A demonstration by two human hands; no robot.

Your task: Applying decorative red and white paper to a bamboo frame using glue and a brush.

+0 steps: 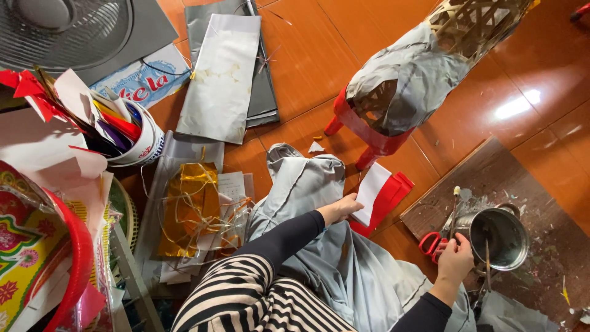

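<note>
The floor (319, 55) is shiny orange tile with silver sheets (221, 74) lying on it. The left hand (340, 209) pinches a white paper (372, 190) over red paper. The right hand (455, 261) is closed on red scissors (433, 241) beside a metal pot (504, 237) on a dirty wooden board (491, 172)

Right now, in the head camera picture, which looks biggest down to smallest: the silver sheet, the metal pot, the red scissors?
1. Silver sheet
2. Metal pot
3. Red scissors, partly hidden by the right hand
</note>
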